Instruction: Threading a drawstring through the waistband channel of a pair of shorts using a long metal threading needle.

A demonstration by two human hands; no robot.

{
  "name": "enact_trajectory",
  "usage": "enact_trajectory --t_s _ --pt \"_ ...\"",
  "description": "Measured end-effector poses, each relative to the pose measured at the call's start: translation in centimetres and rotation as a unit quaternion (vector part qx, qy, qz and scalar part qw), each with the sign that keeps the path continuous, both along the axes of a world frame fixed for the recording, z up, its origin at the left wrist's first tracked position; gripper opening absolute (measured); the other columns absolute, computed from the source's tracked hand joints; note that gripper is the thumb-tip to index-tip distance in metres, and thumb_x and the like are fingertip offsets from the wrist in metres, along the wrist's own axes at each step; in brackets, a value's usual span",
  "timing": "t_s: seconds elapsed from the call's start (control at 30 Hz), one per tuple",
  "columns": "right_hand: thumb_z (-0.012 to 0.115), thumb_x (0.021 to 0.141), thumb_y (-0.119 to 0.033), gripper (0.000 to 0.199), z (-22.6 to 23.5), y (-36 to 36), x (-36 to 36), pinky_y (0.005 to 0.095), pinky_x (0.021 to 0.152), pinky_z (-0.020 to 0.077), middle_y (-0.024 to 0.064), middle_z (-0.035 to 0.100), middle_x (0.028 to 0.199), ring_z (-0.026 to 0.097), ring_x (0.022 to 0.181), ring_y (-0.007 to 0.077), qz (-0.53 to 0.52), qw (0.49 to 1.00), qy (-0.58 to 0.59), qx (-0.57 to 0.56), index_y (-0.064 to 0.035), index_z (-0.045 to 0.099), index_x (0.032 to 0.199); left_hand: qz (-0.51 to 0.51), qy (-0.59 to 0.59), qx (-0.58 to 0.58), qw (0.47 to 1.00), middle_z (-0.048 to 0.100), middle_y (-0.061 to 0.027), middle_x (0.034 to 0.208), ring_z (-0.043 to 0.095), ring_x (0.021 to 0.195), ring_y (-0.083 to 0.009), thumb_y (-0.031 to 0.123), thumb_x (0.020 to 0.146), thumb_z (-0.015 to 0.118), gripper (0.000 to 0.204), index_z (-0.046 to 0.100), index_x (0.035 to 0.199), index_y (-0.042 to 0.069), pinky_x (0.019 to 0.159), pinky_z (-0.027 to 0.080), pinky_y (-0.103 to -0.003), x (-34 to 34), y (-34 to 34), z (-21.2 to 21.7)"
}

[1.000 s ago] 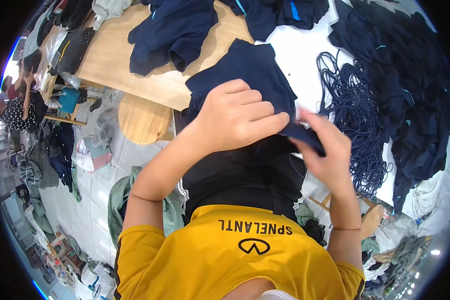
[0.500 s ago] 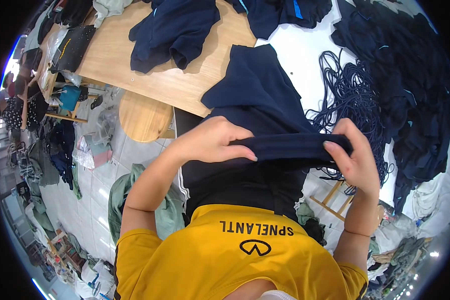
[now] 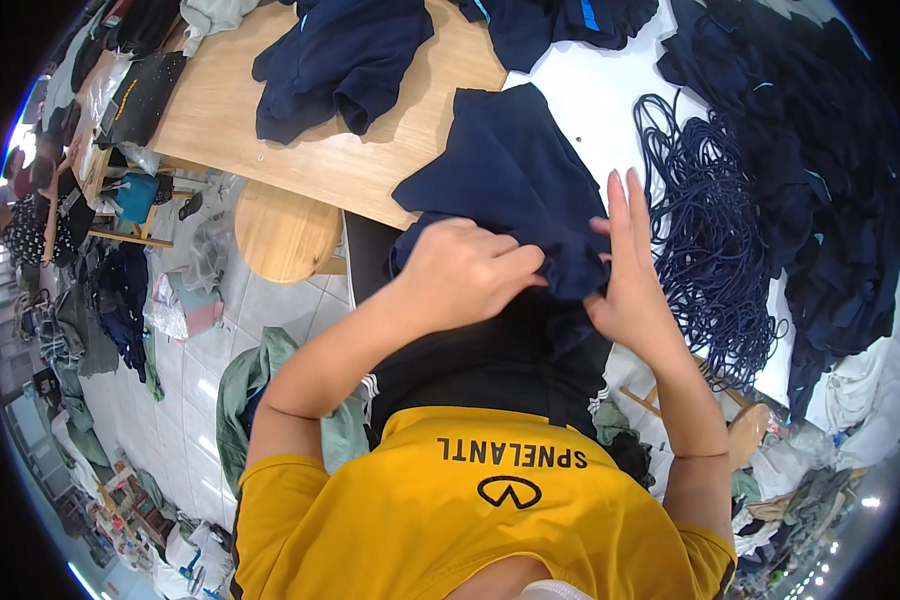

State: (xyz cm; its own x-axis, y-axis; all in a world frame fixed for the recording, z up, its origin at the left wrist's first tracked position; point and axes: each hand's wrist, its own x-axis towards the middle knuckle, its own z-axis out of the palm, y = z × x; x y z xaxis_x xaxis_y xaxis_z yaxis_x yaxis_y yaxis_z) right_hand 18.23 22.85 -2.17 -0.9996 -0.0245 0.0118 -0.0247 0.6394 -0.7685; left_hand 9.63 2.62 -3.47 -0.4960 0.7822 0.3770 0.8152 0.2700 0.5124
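A navy-blue garment [image 3: 515, 165] runs from the table's front edge toward my lap, its near end bunched between my hands. My left hand [image 3: 475, 275] is closed on that near edge, knuckles up. At the garment's right side is my right hand [image 3: 625, 275], with two fingers stretched straight up and the thumb by the cloth's edge. It touches the cloth, but whether it pinches any of it is hidden. Folds cover the inside of the bunched end.
A tangled heap of navy cords [image 3: 705, 240] lies right of the garment on the white tabletop [image 3: 595, 130]. Beyond it is a dark cloth pile [image 3: 820, 170]. Another navy garment [image 3: 345, 65] rests on the wooden table [image 3: 215, 110]. A round stool [image 3: 285, 235] stands at left.
The band stretched wide between my hands has gone slack and bunched. My right hand moved left and its fingers straightened; my left hand moved right and closed into a fist.
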Motion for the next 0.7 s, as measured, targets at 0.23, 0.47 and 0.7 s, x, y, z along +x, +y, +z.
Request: enact_trajectory --t_s 0.23,0.47,0.7 --pt "0.071 0.063 0.001 0.105 -3.0 1.6 5.3 0.0655 0.100 0.0257 0.0295 0.007 0.151 0.024 0.135 0.0474 -0.001 0.967 -0.080 0.242 -0.0102 0.014 0.150 0.030 0.281 -0.058 0.957 0.055 0.0036 0.065 0.058 0.066 -0.0140 0.021 0.069 0.069 0.013 0.058 0.074 0.016 0.064 0.043 -0.030 -7.3 -5.6 2.0" --pt "0.069 0.075 0.002 0.047 4.6 0.5 0.0 0.0265 0.075 0.0513 0.0164 0.065 0.107 0.067 0.092 0.0273 0.014 0.993 0.115 0.031 -0.0050 0.059 0.120 0.100 0.317 0.225 0.916 0.053 0.0055 0.086 0.050 0.079 -0.0134 0.023 0.062 0.069 0.023 0.066 0.086 0.025 0.073 0.037 -0.027 -4.0 3.1 0.7" --pt "0.067 0.073 0.006 0.015 5.9 4.6 0.8 0.0260 0.070 0.0491 0.0120 0.066 0.083 0.065 0.077 0.0206 -0.053 0.997 0.055 0.018 0.0013 0.065 0.088 0.001 -0.292 0.142 0.946 0.069 -0.0154 0.089 0.066 0.078 -0.0256 0.009 0.078 0.071 0.021 0.067 0.097 0.000 0.071 0.051 -0.030 -2.3 1.8 -3.2"
